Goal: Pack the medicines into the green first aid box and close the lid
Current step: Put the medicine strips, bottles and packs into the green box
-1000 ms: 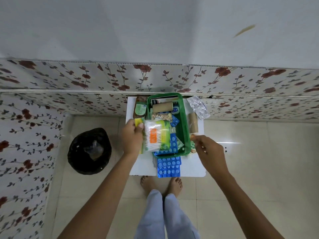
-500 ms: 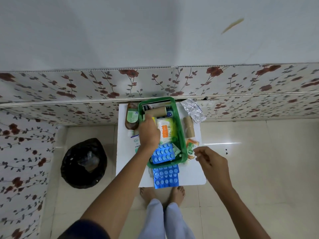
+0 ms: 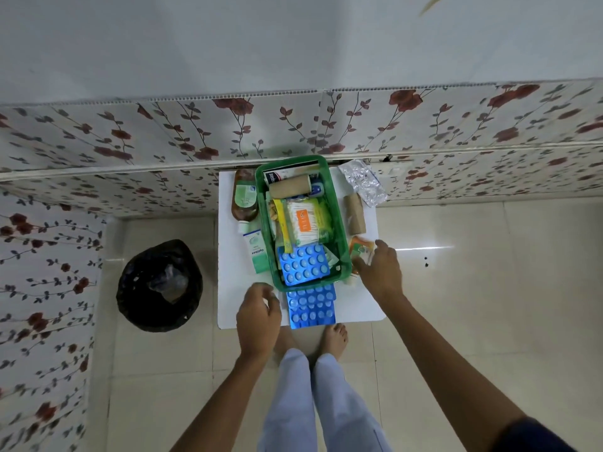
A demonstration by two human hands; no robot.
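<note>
The green first aid box [image 3: 343,243] stands lidless on a small white table [image 3: 355,305]. Inside lie a cotton swab pack [image 3: 303,221], a brown bandage roll [image 3: 288,186] and a blue blister strip [image 3: 303,264]. Another blue blister strip [image 3: 311,308] lies on the table in front of the box. My left hand [image 3: 257,321] hovers empty, fingers apart, beside that strip. My right hand [image 3: 380,272] rests on an orange sachet [image 3: 360,248] to the right of the box; whether it grips the sachet is hidden.
Left of the box lie a brown syrup bottle [image 3: 244,199] and a small green-white carton [image 3: 256,252]. On its right are a second bandage roll [image 3: 355,213] and silver blister packs [image 3: 363,181]. A black bin [image 3: 160,285] stands on the floor at the left. A flowered wall runs behind.
My left hand has let go of the cotton swab pack inside the box and pulled back to the table's front. My right hand has moved onto the orange sachet.
</note>
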